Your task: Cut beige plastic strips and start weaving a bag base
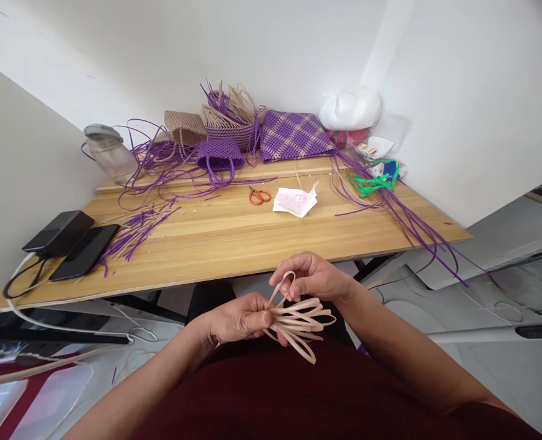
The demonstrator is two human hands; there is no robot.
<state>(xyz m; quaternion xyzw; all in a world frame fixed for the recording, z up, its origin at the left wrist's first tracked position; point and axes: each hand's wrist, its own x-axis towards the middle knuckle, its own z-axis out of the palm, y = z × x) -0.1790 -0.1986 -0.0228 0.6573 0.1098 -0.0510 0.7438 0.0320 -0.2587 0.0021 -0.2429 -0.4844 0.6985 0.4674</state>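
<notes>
A looped bundle of beige weaving strips (300, 321) is pinched in my left hand (244, 319), its loops fanning out to the right in front of my lap. My right hand (316, 278) is curled just above the bundle. Its thumb and fingers close around a single beige loop that rises from the bundle. Both hands are held below the front edge of the wooden table (225, 244). On the tabletop ahead lie orange-handled scissors (259, 196) and a folded white paper (295, 200).
Along the back stand a purple checked woven bag (296, 135), a small purple basket (220, 156) and a beige basket (184, 126). Loose purple strips (417, 223) hang over the right edge. At left are a jar (110, 156), a black box (60, 233) and a phone (85, 252).
</notes>
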